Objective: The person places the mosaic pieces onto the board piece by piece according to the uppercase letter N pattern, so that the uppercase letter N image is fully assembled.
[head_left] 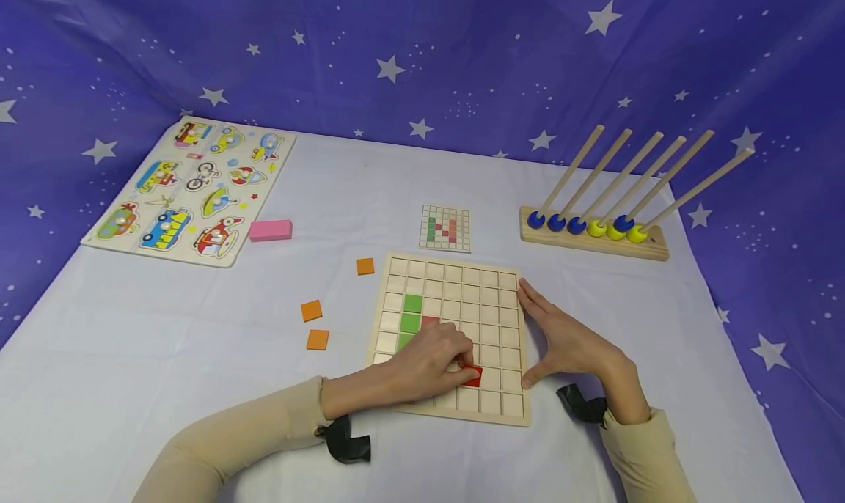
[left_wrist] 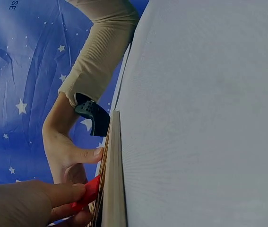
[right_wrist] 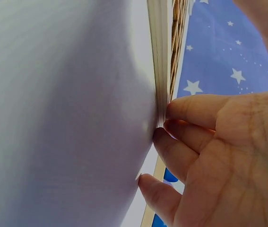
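My left hand [head_left: 428, 362] reaches over a wooden grid board [head_left: 490, 295] and pinches a red square tile [head_left: 474, 377] between thumb and fingers. In the left wrist view the red tile [left_wrist: 92, 191] is tilted, its edge right at the board's surface. Green tiles [head_left: 411, 322] sit in a column of cells on the board's left side, partly hidden by the left hand. A lighter red tile [head_left: 430, 320] shows just beyond the knuckles. My right hand [head_left: 573, 339] rests against the board's right edge, thumb and fingers spread; in the right wrist view its fingertips [right_wrist: 175, 111] touch the side.
Three loose orange tiles [head_left: 317, 339] lie left of the board. Behind it is a small pattern card [head_left: 445, 228]. A pink block [head_left: 271, 230] lies beside a vehicle puzzle board [head_left: 227, 188] at left. A peg stand [head_left: 597, 243] with blue and yellow beads stands at back right.
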`<state>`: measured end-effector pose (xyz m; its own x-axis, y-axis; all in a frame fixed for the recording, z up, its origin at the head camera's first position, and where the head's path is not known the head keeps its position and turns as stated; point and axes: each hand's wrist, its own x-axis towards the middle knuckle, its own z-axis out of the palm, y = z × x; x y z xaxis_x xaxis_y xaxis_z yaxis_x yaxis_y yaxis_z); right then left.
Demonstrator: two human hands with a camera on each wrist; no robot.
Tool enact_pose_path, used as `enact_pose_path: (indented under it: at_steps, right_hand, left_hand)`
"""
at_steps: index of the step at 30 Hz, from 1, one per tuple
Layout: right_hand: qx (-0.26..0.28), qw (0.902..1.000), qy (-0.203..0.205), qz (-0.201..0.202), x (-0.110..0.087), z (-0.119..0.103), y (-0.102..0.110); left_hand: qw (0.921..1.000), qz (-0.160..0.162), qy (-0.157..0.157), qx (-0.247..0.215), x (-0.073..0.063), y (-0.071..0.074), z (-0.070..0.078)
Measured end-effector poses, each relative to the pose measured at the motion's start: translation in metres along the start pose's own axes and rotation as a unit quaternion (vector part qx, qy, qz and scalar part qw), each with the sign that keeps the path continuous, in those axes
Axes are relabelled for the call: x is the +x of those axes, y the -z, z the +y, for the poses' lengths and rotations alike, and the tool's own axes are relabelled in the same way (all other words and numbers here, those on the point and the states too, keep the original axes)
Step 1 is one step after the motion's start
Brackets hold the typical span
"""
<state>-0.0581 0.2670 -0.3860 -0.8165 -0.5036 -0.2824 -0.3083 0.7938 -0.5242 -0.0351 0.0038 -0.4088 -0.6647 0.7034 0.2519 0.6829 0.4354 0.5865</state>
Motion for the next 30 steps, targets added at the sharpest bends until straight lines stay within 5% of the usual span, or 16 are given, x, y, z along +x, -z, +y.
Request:
enact_pose_path:
  at_steps: [18, 30]
  right_hand:
    - [0.002, 0.9999, -0.010, -0.007, -0.0005, -0.0011, 0.0009]
    - [0.002, 0.9999, -0.008, -0.006, -0.0006, -0.0005, 0.0003]
  left_hand:
    - [0.9997, 0.000, 0.013, 0.021, 0.0003, -0.0001, -0.0058]
    - [0.9991, -0.031, -0.025, 0.015, 0.0024, 0.0019, -0.0092]
